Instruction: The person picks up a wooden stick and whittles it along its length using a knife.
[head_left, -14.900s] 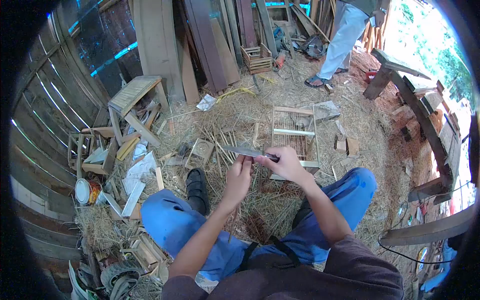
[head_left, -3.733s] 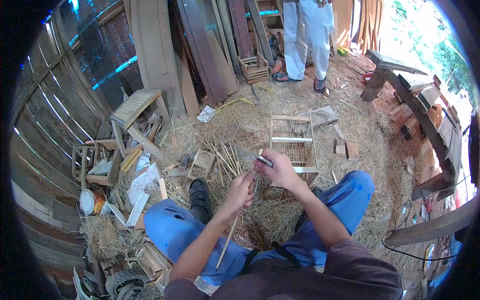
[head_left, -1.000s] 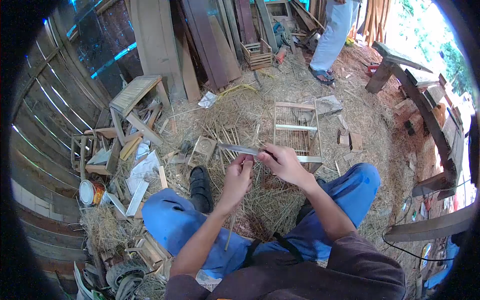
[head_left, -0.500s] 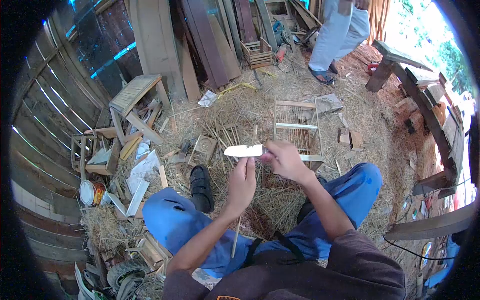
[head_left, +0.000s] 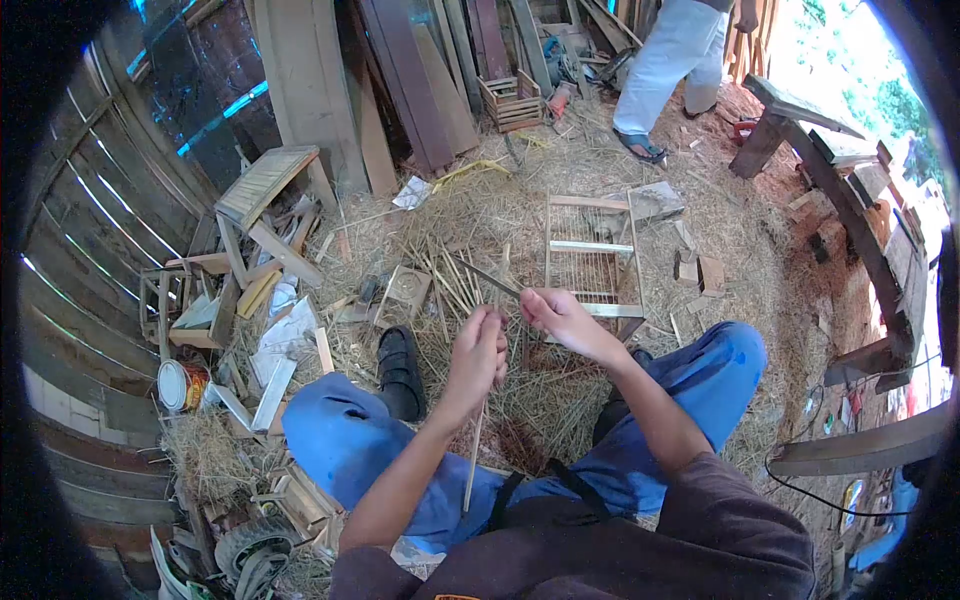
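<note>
My left hand (head_left: 474, 362) is closed around a thin wooden stick (head_left: 474, 455), whose lower end slants down over my lap. Close by on the right, my right hand (head_left: 563, 320) grips a knife (head_left: 487, 278) by its handle, which the fingers hide. The blade points up and to the left, seen nearly edge-on as a narrow dark line. It passes above my left fist, apart from it. Beyond the hands, a bundle of similar thin sticks (head_left: 452, 282) lies on the straw-strewn ground.
A slatted wooden frame (head_left: 592, 247) lies ahead, right of the sticks. A small wooden stool (head_left: 268, 187) stands at left, near a paint can (head_left: 183, 385). At the back, a person in light trousers (head_left: 668, 75) stands. A long timber bench (head_left: 850, 215) curves along the right.
The knife blade has turned from showing its bright flat side to nearly edge-on, its tip now higher. My left fingers have curled lower round the stick. The person behind has shifted a foot.
</note>
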